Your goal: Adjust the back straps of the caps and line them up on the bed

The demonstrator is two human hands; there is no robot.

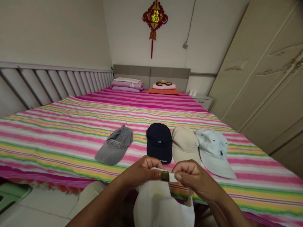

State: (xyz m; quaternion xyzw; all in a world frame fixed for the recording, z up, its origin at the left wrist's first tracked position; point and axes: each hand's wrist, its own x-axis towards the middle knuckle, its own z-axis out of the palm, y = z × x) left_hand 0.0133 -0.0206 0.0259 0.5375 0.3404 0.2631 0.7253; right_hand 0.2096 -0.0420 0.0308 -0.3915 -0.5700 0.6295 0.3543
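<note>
A white baseball cap [161,205] hangs between my hands at the bottom of the head view, its rear opening towards me. My left hand [144,171] pinches the back strap just beside its brass-coloured buckle [165,176]. On the other side of the buckle, my right hand [189,175] grips the strap's white end between thumb and fingers. Just beyond my hands, a navy cap [159,142], a beige cap [184,143] and a pale blue cap [214,151] lie side by side on the bed. A grey cap [115,145] rests apart, to their left.
The bed has a striped cover [59,132]. Folded purple bedding [127,85] and a pink folded piece on an orange one [163,91] sit by the headboard [134,71]. Railings [66,80] run along the left, a wardrobe [260,69] stands right, and a green stool [16,192] is lower left.
</note>
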